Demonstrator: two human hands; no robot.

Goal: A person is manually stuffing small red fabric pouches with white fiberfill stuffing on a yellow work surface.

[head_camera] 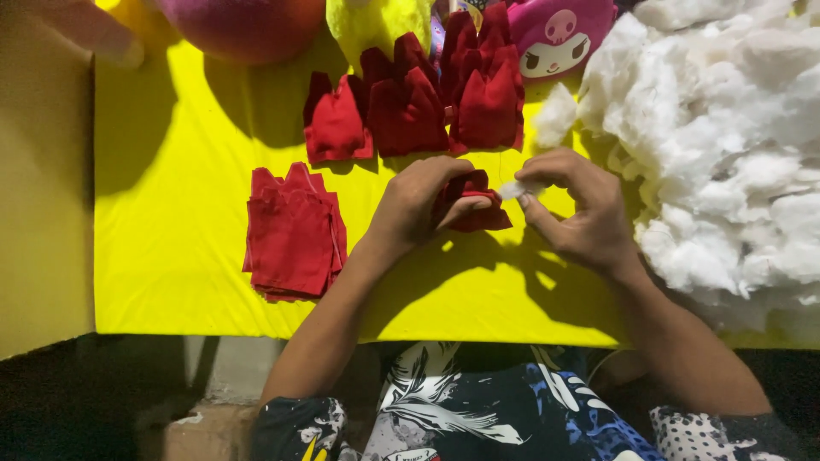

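Over the bright yellow cloth sheet [188,256], my left hand [418,201] clamped a small red fabric pouch [478,209] while my right hand [576,209] pinched a tuft of white stuffing [512,189].

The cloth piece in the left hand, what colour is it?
Dark red, seen in the head view: the cloth piece in the left hand.

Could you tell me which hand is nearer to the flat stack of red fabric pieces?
Left. The left hand is just right of the flat stack of red fabric pieces; the right hand lies farther right.
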